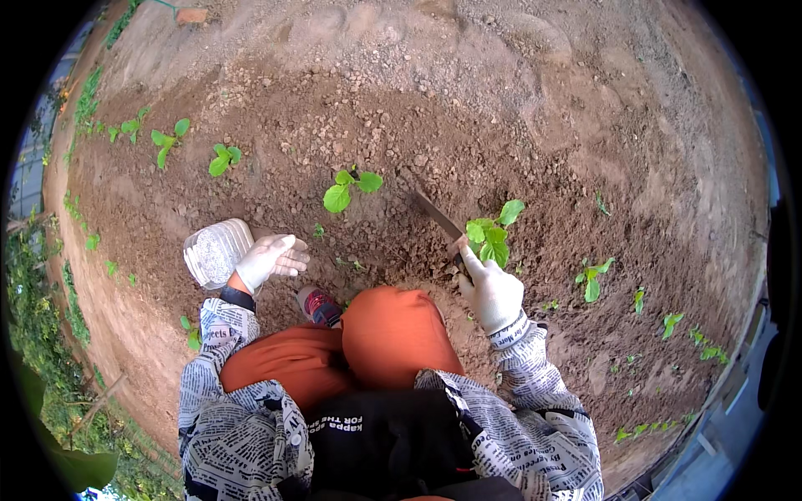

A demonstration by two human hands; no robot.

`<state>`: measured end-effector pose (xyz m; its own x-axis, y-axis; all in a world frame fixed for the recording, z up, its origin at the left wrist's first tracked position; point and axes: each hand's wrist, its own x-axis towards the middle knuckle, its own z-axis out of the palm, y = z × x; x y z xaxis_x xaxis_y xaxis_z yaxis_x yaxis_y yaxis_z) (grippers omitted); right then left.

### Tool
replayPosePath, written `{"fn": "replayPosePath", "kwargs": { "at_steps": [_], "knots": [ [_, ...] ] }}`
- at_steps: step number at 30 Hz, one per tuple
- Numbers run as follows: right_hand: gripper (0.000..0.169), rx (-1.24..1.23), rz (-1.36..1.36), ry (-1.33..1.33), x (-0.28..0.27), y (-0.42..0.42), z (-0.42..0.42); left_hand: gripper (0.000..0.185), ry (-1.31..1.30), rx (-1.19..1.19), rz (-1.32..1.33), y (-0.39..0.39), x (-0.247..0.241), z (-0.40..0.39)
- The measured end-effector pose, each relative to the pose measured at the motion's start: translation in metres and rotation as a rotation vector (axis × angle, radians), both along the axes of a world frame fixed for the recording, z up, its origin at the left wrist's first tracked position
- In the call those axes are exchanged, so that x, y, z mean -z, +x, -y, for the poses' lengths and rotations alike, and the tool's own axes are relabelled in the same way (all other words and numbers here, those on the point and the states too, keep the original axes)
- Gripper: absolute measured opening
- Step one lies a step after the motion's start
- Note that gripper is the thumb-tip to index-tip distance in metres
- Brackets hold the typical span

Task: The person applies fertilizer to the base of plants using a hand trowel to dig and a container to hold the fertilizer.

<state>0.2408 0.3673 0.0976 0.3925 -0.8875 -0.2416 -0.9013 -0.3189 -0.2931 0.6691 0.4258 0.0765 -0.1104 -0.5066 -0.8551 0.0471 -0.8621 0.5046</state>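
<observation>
My right hand (493, 289), in a white knit glove, grips the handle of a long-bladed knife (442, 216). The blade points up and left over the brown soil, its tip at or near the ground. Just beyond that hand stands a green leafy seedling (495, 241). My left hand (269, 260), gloved in white, holds nothing; its fingers point right above the soil. Beside it, to the left, a clear plastic tub (216, 253) of whitish granules sits on the ground. Another seedling (341, 195) grows ahead, between the two hands, with a small dark spot at its base.
More seedlings stand in a row to the left (222, 160) and to the right (592, 278). My shoe (318, 305) and orange-clad knees (395, 332) are close below the hands. A reddish brick piece (191, 15) lies at the far upper left. Dense greenery (44, 351) borders the left side.
</observation>
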Motion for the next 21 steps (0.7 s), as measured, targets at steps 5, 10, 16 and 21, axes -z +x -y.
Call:
{"fn": "replayPosePath", "kwargs": {
  "at_steps": [5,10,16,21],
  "knots": [
    [0.044,0.065,0.139,-0.052,0.036,0.002,-0.005,0.046,0.004,0.037,-0.001,-0.007,0.005,0.006],
    [0.053,-0.073,-0.025,-0.057,0.022,0.005,-0.015,0.047,-0.022,0.053,-0.018,-0.007,0.010,0.009],
    [0.052,-0.047,-0.005,-0.105,-0.009,-0.010,-0.003,0.047,-0.026,0.024,-0.021,-0.006,0.008,0.008],
    [0.047,0.057,0.121,0.059,0.010,-0.007,0.018,0.047,-0.007,0.034,-0.007,-0.007,0.004,0.004]
  ]
}}
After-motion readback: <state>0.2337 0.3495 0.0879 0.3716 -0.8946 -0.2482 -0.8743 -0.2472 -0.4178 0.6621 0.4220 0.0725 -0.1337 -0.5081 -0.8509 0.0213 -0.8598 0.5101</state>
